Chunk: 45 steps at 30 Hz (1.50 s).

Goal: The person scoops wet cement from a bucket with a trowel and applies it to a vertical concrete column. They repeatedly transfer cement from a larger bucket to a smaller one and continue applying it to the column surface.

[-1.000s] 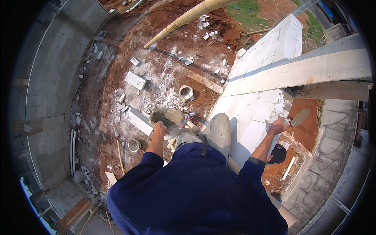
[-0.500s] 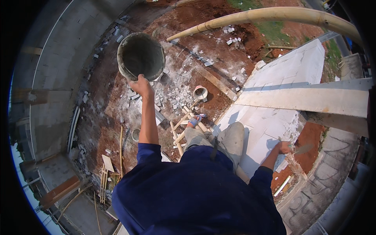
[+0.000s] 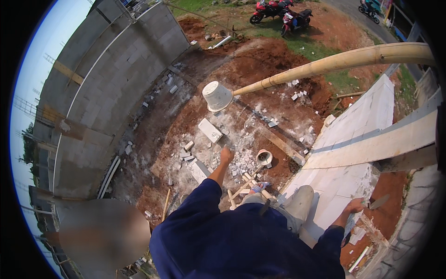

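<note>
I look down from high on a white block wall. My left hand is stretched out over the ground below and holds nothing. A pale bucket hangs tilted in the air beyond it, apart from the hand, next to the end of a bamboo pole. My right hand rests at the wall's top edge, closed on the handle of a trowel whose blade points right. My knee in grey trousers lies against the wall.
A wooden plank lies along the wall top. Far below are red earth, block rubble, a small bucket and wooden scaffold pieces. A curved grey block wall stands left. Motorcycles are parked beyond.
My left hand lifted the bucket from low by the scaffold up to arm's length, then let it go. The bucket now flies away from the hand. My right hand kept the trowel.
</note>
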Each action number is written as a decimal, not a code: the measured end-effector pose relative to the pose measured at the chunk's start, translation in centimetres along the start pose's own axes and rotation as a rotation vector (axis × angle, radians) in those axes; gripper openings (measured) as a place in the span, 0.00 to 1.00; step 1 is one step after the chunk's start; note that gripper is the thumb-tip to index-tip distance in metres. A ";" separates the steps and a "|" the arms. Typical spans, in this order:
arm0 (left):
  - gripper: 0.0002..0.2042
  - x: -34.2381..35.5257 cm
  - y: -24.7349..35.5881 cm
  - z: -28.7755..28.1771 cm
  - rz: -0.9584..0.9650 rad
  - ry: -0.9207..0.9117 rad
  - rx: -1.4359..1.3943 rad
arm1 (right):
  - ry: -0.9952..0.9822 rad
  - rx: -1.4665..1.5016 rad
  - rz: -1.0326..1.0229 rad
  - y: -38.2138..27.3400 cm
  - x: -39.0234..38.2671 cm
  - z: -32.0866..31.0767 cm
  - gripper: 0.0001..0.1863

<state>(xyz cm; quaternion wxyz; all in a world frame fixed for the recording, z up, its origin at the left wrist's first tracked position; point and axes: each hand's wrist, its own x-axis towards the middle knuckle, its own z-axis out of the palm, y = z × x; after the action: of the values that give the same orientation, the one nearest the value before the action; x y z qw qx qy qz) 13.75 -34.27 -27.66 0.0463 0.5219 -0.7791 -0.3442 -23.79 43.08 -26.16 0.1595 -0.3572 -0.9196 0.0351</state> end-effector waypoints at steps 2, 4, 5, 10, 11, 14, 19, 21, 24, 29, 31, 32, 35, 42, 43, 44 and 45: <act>0.27 -5.2 -3.3 4.0 0.049 -0.422 0.213 | -0.005 0.098 0.033 -0.7 -1.3 0.6 0.25; 0.25 -10.2 -7.5 5.7 0.287 -0.756 0.442 | -0.010 0.174 0.050 -0.7 -3.0 1.1 0.28; 0.22 -12.7 -4.2 8.5 0.259 -0.931 0.266 | 0.085 0.200 0.068 0.3 0.7 -0.8 0.29; 0.20 -12.7 -3.5 9.8 0.220 -0.782 0.285 | 0.321 -0.201 -0.287 2.4 3.7 0.3 0.14; 0.21 -12.6 -8.1 7.0 0.075 -0.735 0.293 | 0.391 -0.167 -0.396 -0.2 -1.5 -0.7 0.17; 0.16 -10.1 -11.3 5.4 0.285 -0.622 0.523 | 0.216 0.247 -0.050 -1.8 -3.9 -4.2 0.28; 0.09 -3.6 -14.4 1.9 0.540 -0.522 0.994 | 0.048 0.419 0.156 -3.8 -8.2 -7.9 0.30; 0.08 -1.0 -9.6 5.4 0.818 -0.549 0.968 | 0.056 0.501 0.191 -3.2 -5.6 -9.4 0.28; 0.10 -2.0 -4.1 10.0 0.335 -0.604 0.527 | 0.305 0.534 0.118 -5.5 -6.0 -11.1 0.25; 0.15 -6.6 6.7 17.1 0.134 -0.924 -0.044 | 0.192 0.519 0.185 -8.3 -7.6 -15.2 0.25; 0.19 -8.6 12.6 21.2 0.468 -0.950 -0.226 | 0.122 0.573 0.232 -8.9 -8.2 -15.3 0.25; 0.21 -11.2 17.1 23.3 0.695 -1.013 -0.174 | 0.103 0.587 0.237 -8.8 -7.9 -15.6 0.25; 0.27 -24.7 32.8 27.1 0.737 -1.122 -0.182 | 0.135 0.596 0.249 -6.3 -6.5 -14.9 0.21; 0.39 -41.1 45.3 30.1 0.867 -0.551 -0.129 | -0.627 2.082 1.043 -19.6 -4.6 -20.7 0.11; 0.39 -42.8 46.8 29.3 0.835 -0.457 -0.070 | -0.680 2.073 1.067 -21.1 -4.2 -20.3 0.12; 0.38 -45.2 47.6 29.5 0.850 -0.432 -0.027 | -0.686 2.050 1.109 -20.8 -3.1 -18.7 0.12; 0.38 -44.3 48.0 29.0 0.827 -0.329 0.015 | -0.730 2.004 1.057 -23.8 -4.2 -18.9 0.12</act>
<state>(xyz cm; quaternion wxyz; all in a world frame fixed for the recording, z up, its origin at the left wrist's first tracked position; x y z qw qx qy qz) -16.29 27.77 -8.89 0.0517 0.1049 -0.9218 -0.3695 -30.26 21.64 -5.18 0.0622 -0.3770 -0.2123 0.8994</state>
